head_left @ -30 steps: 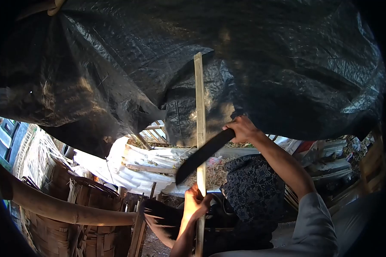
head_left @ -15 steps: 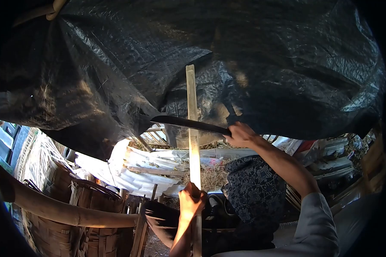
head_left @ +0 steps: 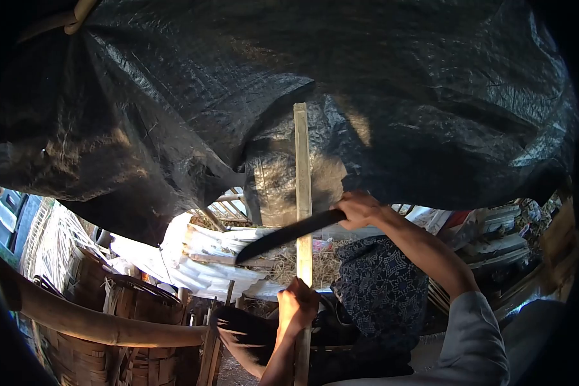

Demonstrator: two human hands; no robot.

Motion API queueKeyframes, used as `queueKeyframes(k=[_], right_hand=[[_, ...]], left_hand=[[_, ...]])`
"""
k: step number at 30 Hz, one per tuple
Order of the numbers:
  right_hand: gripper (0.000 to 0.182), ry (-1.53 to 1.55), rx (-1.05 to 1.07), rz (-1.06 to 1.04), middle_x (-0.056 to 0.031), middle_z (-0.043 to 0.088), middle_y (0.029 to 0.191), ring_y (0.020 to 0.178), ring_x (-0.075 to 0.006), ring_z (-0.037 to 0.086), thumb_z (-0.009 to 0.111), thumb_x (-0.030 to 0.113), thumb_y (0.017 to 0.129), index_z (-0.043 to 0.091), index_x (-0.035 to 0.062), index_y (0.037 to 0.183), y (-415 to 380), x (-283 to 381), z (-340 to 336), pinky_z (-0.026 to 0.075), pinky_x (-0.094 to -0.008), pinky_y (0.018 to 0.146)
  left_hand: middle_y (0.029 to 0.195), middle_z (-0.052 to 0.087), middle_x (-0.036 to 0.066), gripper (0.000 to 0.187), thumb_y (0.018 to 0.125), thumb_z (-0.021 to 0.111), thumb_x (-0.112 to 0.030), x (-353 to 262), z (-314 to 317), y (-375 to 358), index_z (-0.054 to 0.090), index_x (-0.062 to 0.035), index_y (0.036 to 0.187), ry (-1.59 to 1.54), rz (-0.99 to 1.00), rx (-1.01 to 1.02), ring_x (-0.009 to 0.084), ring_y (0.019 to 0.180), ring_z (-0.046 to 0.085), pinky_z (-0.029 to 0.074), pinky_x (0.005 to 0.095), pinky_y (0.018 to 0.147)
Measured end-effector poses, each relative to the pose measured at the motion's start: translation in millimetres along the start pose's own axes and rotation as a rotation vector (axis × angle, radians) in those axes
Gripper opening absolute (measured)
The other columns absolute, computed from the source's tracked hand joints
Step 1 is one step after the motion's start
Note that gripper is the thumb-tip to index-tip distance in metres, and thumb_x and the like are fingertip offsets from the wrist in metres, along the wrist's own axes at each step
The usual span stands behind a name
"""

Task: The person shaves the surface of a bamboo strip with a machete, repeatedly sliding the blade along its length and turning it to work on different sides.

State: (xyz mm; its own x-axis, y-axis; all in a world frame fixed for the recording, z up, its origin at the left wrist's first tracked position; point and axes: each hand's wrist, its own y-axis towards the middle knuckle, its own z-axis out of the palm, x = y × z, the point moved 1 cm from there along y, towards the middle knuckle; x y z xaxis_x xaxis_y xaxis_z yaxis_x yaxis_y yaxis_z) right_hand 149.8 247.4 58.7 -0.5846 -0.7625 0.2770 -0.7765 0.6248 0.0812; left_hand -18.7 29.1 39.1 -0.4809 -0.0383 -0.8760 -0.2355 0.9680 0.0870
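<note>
A long pale bamboo strip [head_left: 303, 161] stands nearly upright in front of me, its top end against the dark sheeting. My left hand [head_left: 298, 303] is wrapped round its lower part, above the knee. In my right hand [head_left: 360, 209] is the handle of a machete [head_left: 283, 237], mostly hidden by the fingers. The dark blade slants down to the left and crosses in front of the strip, its tip low over the white sheets. Patterned dark cloth [head_left: 383, 283] covers my right leg, just under the right forearm.
Black plastic sheeting [head_left: 193, 96] hangs across the upper view. A thick bamboo pole [head_left: 109, 327] runs along the lower left, with woven bamboo baskets [head_left: 138, 293] behind it. White sheets [head_left: 206, 257] and dry straw [head_left: 286, 267] lie beyond my legs.
The machete's tip has swung downward, while my right hand has dropped slightly. My left hand and the bamboo strip have shifted a little to the right.
</note>
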Motion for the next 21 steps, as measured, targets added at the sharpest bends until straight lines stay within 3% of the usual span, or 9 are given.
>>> queueKeyframes(k=[4,5,6,8,10,13,14,18,21], right_hand=[[0.033,-0.225,-0.12,-0.133,-0.0101,0.064,0.071,0.071,-0.0295,0.063,0.065,0.021,0.06,0.068,0.0197,0.092,-2,-8,-2,0.05,-0.0403,0.067],[0.027,-0.111,-0.071,0.0,-0.0127,0.062,0.066,0.065,-0.0289,0.063,0.063,0.021,0.066,0.068,0.0083,0.089,-5,1,-14,0.05,-0.0413,0.061],[0.027,-0.109,-0.071,-0.001,-0.0127,0.062,0.066,0.065,-0.0289,0.063,0.063,0.021,0.066,0.068,0.0083,0.089,-2,-2,-6,0.05,-0.0413,0.061],[0.027,0.167,0.044,0.39,-0.0142,0.062,0.066,0.066,-0.0292,0.063,0.062,0.022,0.069,0.066,0.0032,0.088,6,-6,8,0.05,-0.042,0.062],[0.027,0.21,0.029,0.386,-0.0152,0.062,0.066,0.067,-0.0304,0.063,0.06,0.022,0.072,0.065,-0.0008,0.086,3,5,3,0.05,-0.0425,0.063],[0.022,-0.077,-0.064,-0.087,-0.0126,0.063,0.067,0.065,-0.0305,0.063,0.061,0.02,0.069,0.067,0.0056,0.085,3,8,5,0.05,-0.0414,0.064],[0.022,-0.076,-0.062,-0.082,-0.0126,0.063,0.067,0.065,-0.0305,0.063,0.061,0.02,0.069,0.067,0.0056,0.085,4,7,-1,0.05,-0.0414,0.064],[0.02,-0.093,-0.069,0.176,-0.0118,0.063,0.068,0.064,-0.0297,0.063,0.06,0.022,0.073,0.067,0.0078,0.086,6,2,-10,0.05,-0.041,0.064],[0.022,0.243,-0.024,0.498,-0.0129,0.063,0.069,0.067,-0.0313,0.062,0.058,0.024,0.078,0.067,0.0073,0.088,8,1,-10,0.051,-0.0404,0.065]], left_hand=[[0.056,0.055,0.012,0.013,0.071,0.062,-0.008,27,6,-7,0.051,-0.0025,0.075,0.12,0.022,0.029,0.0231,0.05,0.057,0.046,0.034,0.051],[0.055,0.054,0.012,0.013,0.071,0.062,-0.008,12,-2,-6,0.051,-0.0023,0.074,0.114,0.003,-0.03,0.023,0.048,0.056,0.045,0.0331,0.05],[0.053,0.053,0.012,0.013,0.071,0.061,-0.007,-6,-12,-4,0.05,-0.0021,0.073,0.107,-0.015,-0.091,0.0228,0.046,0.054,0.044,0.0322,0.048],[0.051,0.051,0.01,0.014,0.069,0.061,-0.007,-8,-21,-2,0.048,-0.0014,0.071,0.118,0.053,-0.093,0.0198,0.044,0.053,0.044,0.0299,0.047],[0.053,0.052,0.009,0.015,0.068,0.062,-0.005,-1,-21,1,0.047,-0.0014,0.07,0.1,0.1,-0.06,0.0169,0.046,0.053,0.044,0.0292,0.048],[0.052,0.051,0.007,0.015,0.067,0.062,-0.002,-2,-5,-3,0.047,-0.0022,0.069,0.083,0.089,-0.054,0.0143,0.047,0.051,0.043,0.0297,0.048],[0.053,0.051,0.007,0.014,0.067,0.062,-0.002,0,-3,-3,0.048,-0.0021,0.069,0.047,0.069,-0.038,0.0142,0.047,0.051,0.043,0.03,0.049],[0.056,0.056,0.009,0.016,0.067,0.064,-0.003,5,-15,-4,0.049,-0.0015,0.073,0.045,0.011,-0.051,0.0139,0.049,0.055,0.045,0.0286,0.05],[0.054,0.055,0.009,0.015,0.068,0.064,-0.003,8,-11,-4,0.05,-0.001,0.073,0.024,-0.035,-0.037,0.014,0.047,0.055,0.044,0.0271,0.048]])
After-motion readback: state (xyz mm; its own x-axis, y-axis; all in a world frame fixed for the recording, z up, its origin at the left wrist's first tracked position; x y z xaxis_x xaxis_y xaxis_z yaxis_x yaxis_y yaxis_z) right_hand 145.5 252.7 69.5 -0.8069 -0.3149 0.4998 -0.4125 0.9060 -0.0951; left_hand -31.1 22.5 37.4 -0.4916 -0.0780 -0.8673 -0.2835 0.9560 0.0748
